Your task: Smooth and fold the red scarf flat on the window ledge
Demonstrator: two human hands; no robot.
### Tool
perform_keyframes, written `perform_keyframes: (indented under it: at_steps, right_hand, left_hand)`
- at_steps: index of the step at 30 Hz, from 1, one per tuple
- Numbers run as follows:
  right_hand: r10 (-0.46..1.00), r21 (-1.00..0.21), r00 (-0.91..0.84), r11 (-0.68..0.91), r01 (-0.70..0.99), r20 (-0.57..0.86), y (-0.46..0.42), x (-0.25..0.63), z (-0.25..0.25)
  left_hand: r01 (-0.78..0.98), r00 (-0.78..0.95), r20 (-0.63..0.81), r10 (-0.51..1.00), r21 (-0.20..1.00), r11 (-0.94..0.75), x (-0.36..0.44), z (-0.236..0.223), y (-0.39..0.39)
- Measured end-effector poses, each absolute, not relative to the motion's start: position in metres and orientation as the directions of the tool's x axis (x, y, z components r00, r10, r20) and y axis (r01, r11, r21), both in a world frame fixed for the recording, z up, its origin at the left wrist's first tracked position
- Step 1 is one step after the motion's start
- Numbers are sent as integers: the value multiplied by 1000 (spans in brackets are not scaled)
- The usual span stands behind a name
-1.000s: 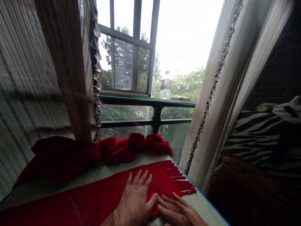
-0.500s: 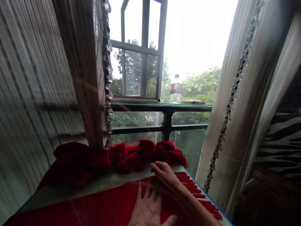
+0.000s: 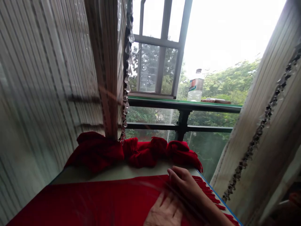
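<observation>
You have the spread cloth on the table. Behind this cloth lie the bunched cloth and, farther, the railing and the bottle. Your left hand and right hand are over this cloth's right part.

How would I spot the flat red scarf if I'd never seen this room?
Below the window is a pale table. Across its near part lies the red scarf, the left hand spread on it. Unlike the bunched red cloth behind it, it lies flat, with a fringe at its right end.
</observation>
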State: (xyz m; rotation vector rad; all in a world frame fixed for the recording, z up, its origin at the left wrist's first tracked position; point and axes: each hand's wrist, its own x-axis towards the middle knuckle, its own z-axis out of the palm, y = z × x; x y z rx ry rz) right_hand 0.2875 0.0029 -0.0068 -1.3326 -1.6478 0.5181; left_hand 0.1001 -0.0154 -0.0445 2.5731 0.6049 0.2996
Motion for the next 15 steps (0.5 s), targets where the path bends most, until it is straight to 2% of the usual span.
perform_keyframes:
  at_steps: [5,7,8,9,12,15]
  right_hand:
    - [927,-786,-4,321,528,376,0,292,-8]
    - [930,-791,-25,325,518,366,-1,296,-8]
    - [928,-786,-29,330,524,371,-1,299,-8]
    - [908,-725,-29,353,592,418,0,301,-9]
    - [791,-489,-24,401,775,611,5,304,-17]
    - [817,-389,-123,393,833,563,7,290,-38]
  left_hand:
    - [247,915,100,391,627,-738,86,11,-21]
    - [253,904,88,419,680,-688,72,33,-13]
    - [288,888,107,447,627,-723,63,41,-8]
    - [341,875,114,471,546,-765,52,47,-2]
    - [495,820,51,570,437,-751,13,53,9]
    - [616,749,-26,662,396,-681,-25,49,4]
